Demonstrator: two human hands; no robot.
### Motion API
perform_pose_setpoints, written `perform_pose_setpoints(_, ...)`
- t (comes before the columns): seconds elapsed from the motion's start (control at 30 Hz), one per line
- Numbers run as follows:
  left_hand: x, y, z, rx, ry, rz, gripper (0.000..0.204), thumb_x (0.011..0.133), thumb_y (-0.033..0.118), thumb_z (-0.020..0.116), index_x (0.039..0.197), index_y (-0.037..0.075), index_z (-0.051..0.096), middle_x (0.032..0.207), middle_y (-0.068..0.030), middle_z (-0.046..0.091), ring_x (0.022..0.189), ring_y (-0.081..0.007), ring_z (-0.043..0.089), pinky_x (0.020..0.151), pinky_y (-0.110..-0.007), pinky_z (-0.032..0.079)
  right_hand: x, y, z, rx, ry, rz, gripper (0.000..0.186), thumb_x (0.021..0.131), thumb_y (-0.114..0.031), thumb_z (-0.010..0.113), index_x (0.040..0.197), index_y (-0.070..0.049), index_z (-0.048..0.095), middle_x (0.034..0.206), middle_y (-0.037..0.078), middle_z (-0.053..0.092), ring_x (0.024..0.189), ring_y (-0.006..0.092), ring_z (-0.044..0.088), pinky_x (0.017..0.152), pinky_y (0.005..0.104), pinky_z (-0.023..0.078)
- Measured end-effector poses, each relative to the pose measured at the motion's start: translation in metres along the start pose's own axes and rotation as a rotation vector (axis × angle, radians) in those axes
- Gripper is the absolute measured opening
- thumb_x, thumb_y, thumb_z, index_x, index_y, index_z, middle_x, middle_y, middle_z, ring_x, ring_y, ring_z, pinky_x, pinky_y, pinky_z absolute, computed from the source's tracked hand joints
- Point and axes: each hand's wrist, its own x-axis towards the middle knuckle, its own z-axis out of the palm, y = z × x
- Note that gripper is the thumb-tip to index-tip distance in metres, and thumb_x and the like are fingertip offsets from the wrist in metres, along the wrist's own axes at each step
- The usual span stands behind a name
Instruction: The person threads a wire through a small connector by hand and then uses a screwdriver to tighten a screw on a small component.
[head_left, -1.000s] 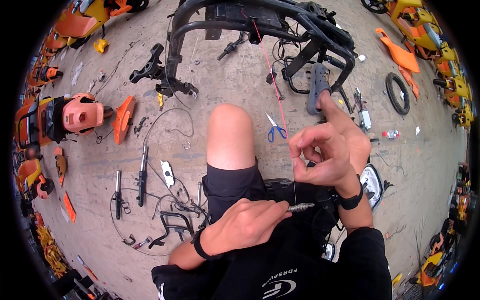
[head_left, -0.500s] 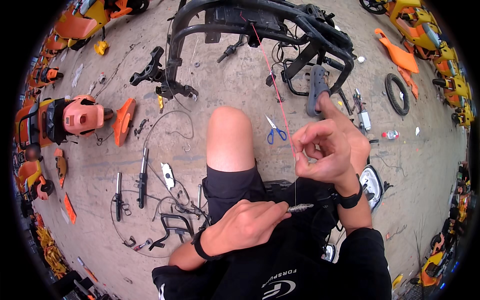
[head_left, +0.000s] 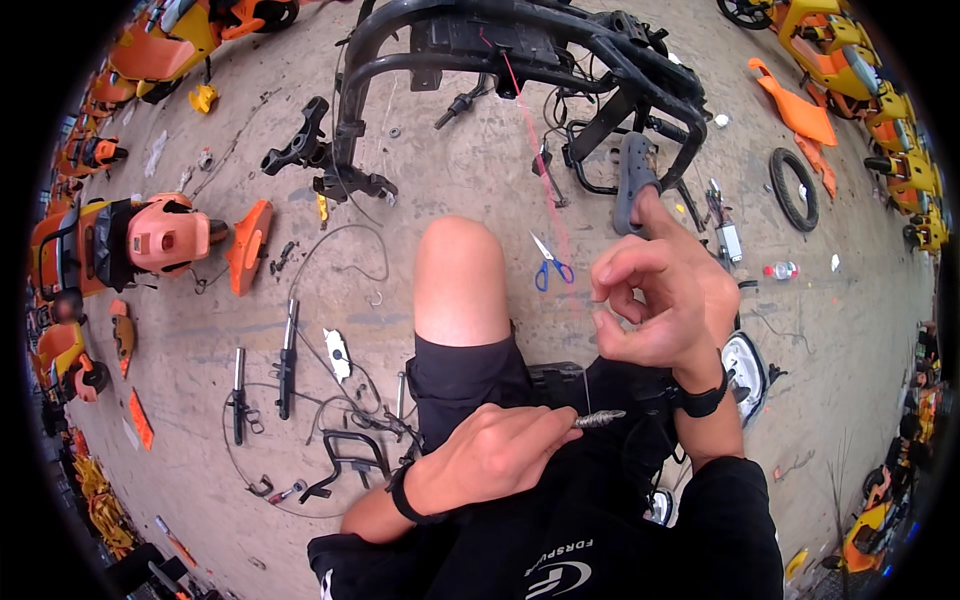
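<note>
My left hand (head_left: 495,450) is closed over my lap, pinching a short spindle-like bundle wound with grey cord (head_left: 602,418) between thumb and fingers. A thin line rises from this bundle. A red string (head_left: 530,125), tied to the black scooter frame (head_left: 385,70) ahead of me, stretches down toward my lap; its lower part is blurred. My right hand (head_left: 650,305) hovers just right of the string. Its thumb and index fingertips are apart, the other fingers are curled, and nothing shows between them.
Blue-handled scissors (head_left: 552,265) lie on the concrete floor beyond my lap. To the left are fork tubes (head_left: 287,360), cables and a black bracket (head_left: 345,455). A tyre (head_left: 794,190) and orange panels (head_left: 800,105) lie at right. Yellow-orange scooters (head_left: 165,50) line the edges.
The red string, earlier taut at my right fingertips, now lies left of them and is blurred by motion. My right thumb and index finger have parted slightly. My left hand has hardly moved.
</note>
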Motion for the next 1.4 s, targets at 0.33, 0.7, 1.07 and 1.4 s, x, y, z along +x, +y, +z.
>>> perform_pose_setpoints(0.33,-0.005,-0.001,0.006,0.018,0.014,0.011,0.028,0.078,-0.006,0.075,0.1,-0.004,0.059,0.07,-0.0137,0.062,0.054,-0.0283,0.063,0.045,-0.035,0.046,0.011,-0.01,-0.001,-0.07,-0.112,-0.103,0.04,0.066,0.008,0.077,0.101,-0.006,0.063,0.096,0.004,0.068,0.05,0.0058,0.046,0.045,0.0204,0.035)
perform_pose_setpoints(0.7,-0.022,0.002,0.018,-0.069,0.159,-0.054,0.028,0.085,-0.007,0.072,0.101,-0.005,0.049,0.076,-0.0183,0.066,0.059,-0.0314,0.068,0.048,-0.035,0.052,0.006,-0.007,0.014,-0.019,0.013,-0.136,0.034,0.069,0.007,0.078,0.095,-0.008,0.063,0.08,0.0,0.068,0.045,0.0045,0.045,0.041,0.0205,0.033)
perform_pose_setpoints(1.07,-0.015,0.012,0.006,-0.07,0.083,-0.131,0.012,0.095,-0.007,0.058,0.102,-0.003,0.049,0.077,-0.012,0.07,0.053,-0.019,0.06,0.049,-0.028,0.046,-0.005,0.005,0.024,0.154,0.065,-0.072,0.041,0.07,0.01,0.072,0.105,-0.005,0.058,0.076,-0.003,0.065,0.046,0.0004,0.041,0.043,0.0186,0.03)
perform_pose_setpoints(1.4,-0.014,0.004,0.005,-0.028,0.091,-0.151,0.004,0.096,-0.004,0.056,0.098,-0.004,0.059,0.075,-0.0112,0.069,0.056,-0.0186,0.062,0.052,-0.028,0.047,-0.014,0.014,0.035,0.24,0.137,-0.045,0.04,0.07,0.01,0.07,0.105,-0.005,0.056,0.078,-0.003,0.065,0.048,-0.002,0.037,0.045,0.0172,0.029)
